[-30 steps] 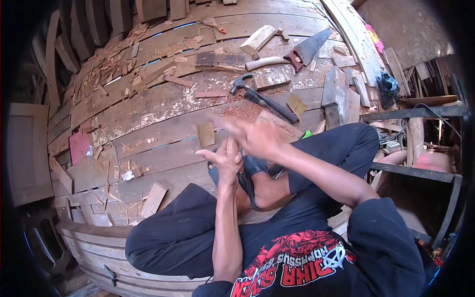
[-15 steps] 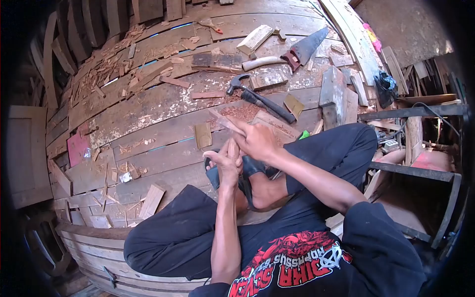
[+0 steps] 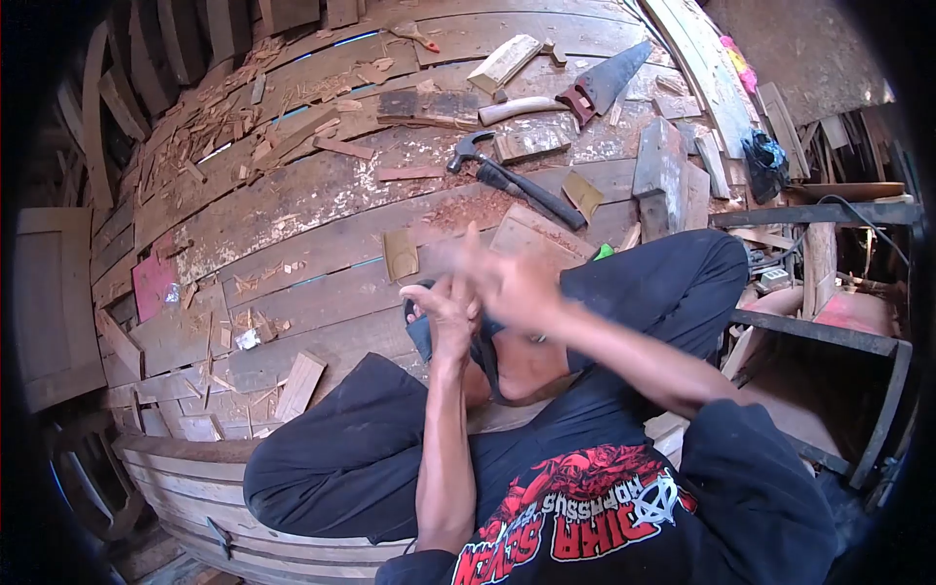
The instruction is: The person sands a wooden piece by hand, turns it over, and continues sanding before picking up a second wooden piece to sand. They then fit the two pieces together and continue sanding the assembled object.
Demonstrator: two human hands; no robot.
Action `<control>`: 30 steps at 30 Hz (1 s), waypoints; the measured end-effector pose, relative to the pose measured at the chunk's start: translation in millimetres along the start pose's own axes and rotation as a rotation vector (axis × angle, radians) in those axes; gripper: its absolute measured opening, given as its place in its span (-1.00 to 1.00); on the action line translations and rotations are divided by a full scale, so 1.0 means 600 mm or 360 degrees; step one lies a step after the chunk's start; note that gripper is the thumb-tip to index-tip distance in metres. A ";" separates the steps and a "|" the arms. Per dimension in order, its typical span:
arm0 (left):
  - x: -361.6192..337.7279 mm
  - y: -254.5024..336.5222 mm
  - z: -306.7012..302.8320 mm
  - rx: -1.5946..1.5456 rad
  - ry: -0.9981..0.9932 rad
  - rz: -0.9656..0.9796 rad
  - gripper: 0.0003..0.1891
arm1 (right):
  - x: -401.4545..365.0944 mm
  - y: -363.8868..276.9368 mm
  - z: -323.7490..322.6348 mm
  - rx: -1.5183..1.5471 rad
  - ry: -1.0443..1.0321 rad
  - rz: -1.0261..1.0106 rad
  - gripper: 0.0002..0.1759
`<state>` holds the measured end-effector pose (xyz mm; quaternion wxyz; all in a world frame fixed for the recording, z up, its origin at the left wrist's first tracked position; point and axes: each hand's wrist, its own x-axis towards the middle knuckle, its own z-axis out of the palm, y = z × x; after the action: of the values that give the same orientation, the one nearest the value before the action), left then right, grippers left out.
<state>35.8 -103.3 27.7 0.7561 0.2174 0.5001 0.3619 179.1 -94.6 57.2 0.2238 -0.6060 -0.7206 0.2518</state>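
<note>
My left hand [image 3: 448, 320] is in front of my crossed legs, thumb stretched out to the side and fingers curled closed. What lies inside its fingers is hidden. My right hand [image 3: 522, 291] meets it from the right, smeared by motion, with one finger pointing away from me. A flat, pale piece of wood [image 3: 441, 253] juts from the right hand past the left fingers, badly blurred. Just beyond the hands lie a tan square sheet [image 3: 400, 255] and a flat board [image 3: 536, 237]. A claw hammer [image 3: 526, 193] rests farther off on the plank floor [image 3: 302, 258].
A handsaw [image 3: 609, 86], a curved pale wooden handle [image 3: 526, 108] and wood blocks [image 3: 505, 66] lie at the back. A thick timber [image 3: 663, 171] stands right of the hammer. Shavings and offcuts litter the left floor. A dark metal frame [image 3: 819, 331] is at my right.
My right hand has shifted slightly and is now blurred, as is the piece of wood that was sharp before. The left hand stays nearly in place.
</note>
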 end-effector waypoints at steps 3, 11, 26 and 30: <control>0.011 -0.008 -0.009 -0.0107 -0.0188 0.0001 0.48 | 0.000 -0.008 -0.024 0.0009 -0.0135 0.0085 -0.53; 0.007 0.001 -0.013 -0.0062 -0.0201 0.0108 0.52 | 0.008 -0.024 -0.042 0.0086 -0.0071 0.0051 -0.47; -0.011 0.024 0.006 -0.0268 -0.0017 0.0088 0.28 | 0.031 -0.004 0.003 0.0061 -0.0002 0.0303 -0.41; 0.009 0.015 0.018 -0.0210 0.0062 0.0339 0.40 | -0.021 -0.044 -0.008 -0.0183 -0.0232 -0.0062 -0.41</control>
<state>44.1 -93.1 35.2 0.7163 0.2118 0.4638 0.4764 163.8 -110.0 77.5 0.1404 -0.5838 -0.7599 0.2490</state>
